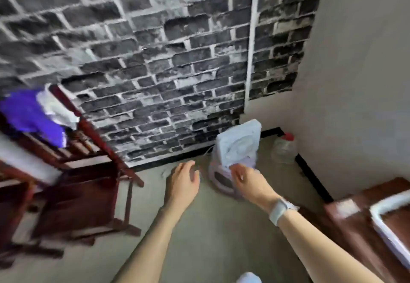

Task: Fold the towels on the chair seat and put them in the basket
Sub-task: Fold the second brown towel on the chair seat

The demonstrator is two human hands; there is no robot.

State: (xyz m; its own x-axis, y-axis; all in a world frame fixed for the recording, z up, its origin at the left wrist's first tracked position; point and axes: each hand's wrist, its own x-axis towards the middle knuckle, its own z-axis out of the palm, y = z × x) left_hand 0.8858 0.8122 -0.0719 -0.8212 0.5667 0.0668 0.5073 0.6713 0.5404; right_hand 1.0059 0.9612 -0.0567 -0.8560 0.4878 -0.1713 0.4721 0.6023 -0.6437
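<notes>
Brick wall (pixel 142 56) fills the view behind my wooden chair (pixel 88 171), where purple and white towels (pixel 40 114) hang over the back at the left. Down on the floor near the corner stands the lilac basket (pixel 218 182), and a folded white towel (pixel 238 144) stands upright on its short edge there, long axis vertical. My right hand (pixel 248 179) reaches forward, fingers pinching its lower edge. My left hand (pixel 184 181) hovers just beside, palm down, fingers loosely spread, empty.
</notes>
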